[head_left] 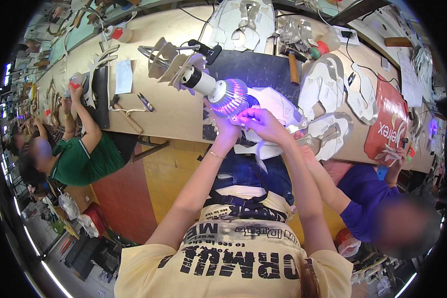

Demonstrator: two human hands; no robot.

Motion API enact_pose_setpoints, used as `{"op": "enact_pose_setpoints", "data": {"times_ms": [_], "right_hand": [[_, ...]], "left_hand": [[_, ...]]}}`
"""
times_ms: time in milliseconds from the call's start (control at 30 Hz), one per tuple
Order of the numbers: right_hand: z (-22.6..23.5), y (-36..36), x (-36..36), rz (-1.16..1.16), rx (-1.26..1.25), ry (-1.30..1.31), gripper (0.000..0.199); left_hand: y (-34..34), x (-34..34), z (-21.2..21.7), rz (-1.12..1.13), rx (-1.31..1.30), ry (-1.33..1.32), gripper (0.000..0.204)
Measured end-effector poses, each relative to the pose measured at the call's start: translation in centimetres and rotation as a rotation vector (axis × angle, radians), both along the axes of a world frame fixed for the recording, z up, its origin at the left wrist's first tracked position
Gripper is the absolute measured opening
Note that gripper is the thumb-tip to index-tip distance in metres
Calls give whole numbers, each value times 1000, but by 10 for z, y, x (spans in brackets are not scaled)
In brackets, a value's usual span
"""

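- Your right hand (263, 121) pinches the edge of a white cut piece (278, 107), held just under the violet lamp (228, 97).
- Your left hand (226, 126) is right beside it under the lamp head; I cannot tell what it grips.
- The lamp glows close above your fingers: lifting could knock it.
- Beyond lies the dark mat (255, 67) on the counter (174, 111); a loose pinch could drop the piece there.

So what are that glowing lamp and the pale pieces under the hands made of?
The lamp looks like a white plastic body with a ribbed, shiny head, perhaps metal, glowing violet. The pale pieces look like thin, matte sheet, flat and cut to shape; leather, fabric or card, I cannot tell. Both hands, left and right, hold them.
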State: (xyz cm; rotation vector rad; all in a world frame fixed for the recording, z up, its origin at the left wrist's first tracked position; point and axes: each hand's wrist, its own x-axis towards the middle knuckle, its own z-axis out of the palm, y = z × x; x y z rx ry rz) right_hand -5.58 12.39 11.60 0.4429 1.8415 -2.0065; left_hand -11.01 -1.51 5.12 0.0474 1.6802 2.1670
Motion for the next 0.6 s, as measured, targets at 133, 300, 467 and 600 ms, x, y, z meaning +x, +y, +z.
{"op": "enact_pose_setpoints", "data": {"times_ms": [133,300,467,600], "right_hand": [[-17,-1,-5,-103,-44,-64,24],[-39,-3,-14,-154,238,-5,42],[-49,-9,-16,9,646,-101,39],[-48,-15,-15,-33,631,-53,38]], "left_hand": [[3,-6,-2,-82,-475,277,12],[-10,-9,9,-321,-851,532,8],[-23,-15,16,-307,-727,447,7],[-31,-13,17,-362,-644,478,12]]}}
